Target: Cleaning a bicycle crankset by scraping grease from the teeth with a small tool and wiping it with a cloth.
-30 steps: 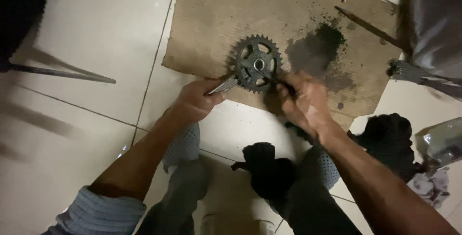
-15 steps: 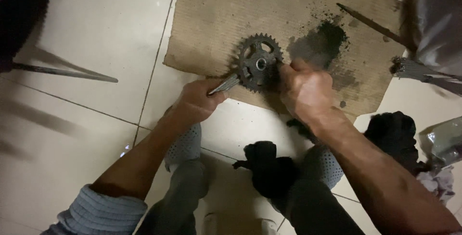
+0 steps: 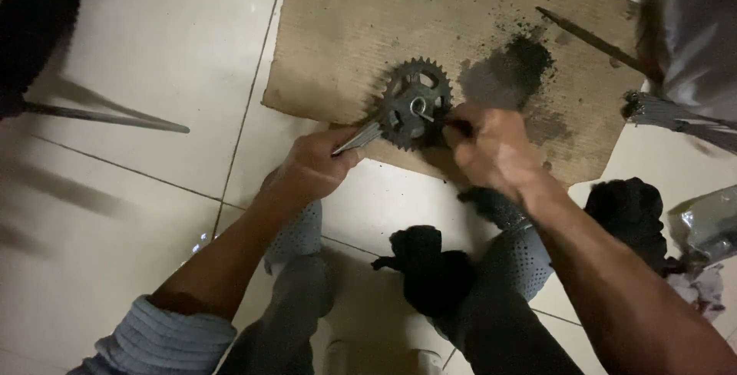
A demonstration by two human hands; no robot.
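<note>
A dark toothed bicycle chainring (image 3: 414,104) with its metal crank arm (image 3: 361,138) is held over a sheet of brown cardboard (image 3: 361,29). My left hand (image 3: 315,168) grips the crank arm's lower end. My right hand (image 3: 491,148) is closed at the chainring's right edge, its fingers on the teeth; whatever it pinches there is hidden. A dark grease stain (image 3: 510,68) marks the cardboard just right of the chainring.
Black rags (image 3: 430,267) (image 3: 629,214) lie on the white tile floor by my grey perforated shoes (image 3: 522,260). A tyre (image 3: 38,22) and thin rod (image 3: 107,116) sit at left. Another person's clothing (image 3: 691,29) and metal parts (image 3: 668,110) stand at right.
My right hand has shifted slightly up and left against the chainring's edge. The left hand keeps its hold on the crank arm and the chainring has turned a little.
</note>
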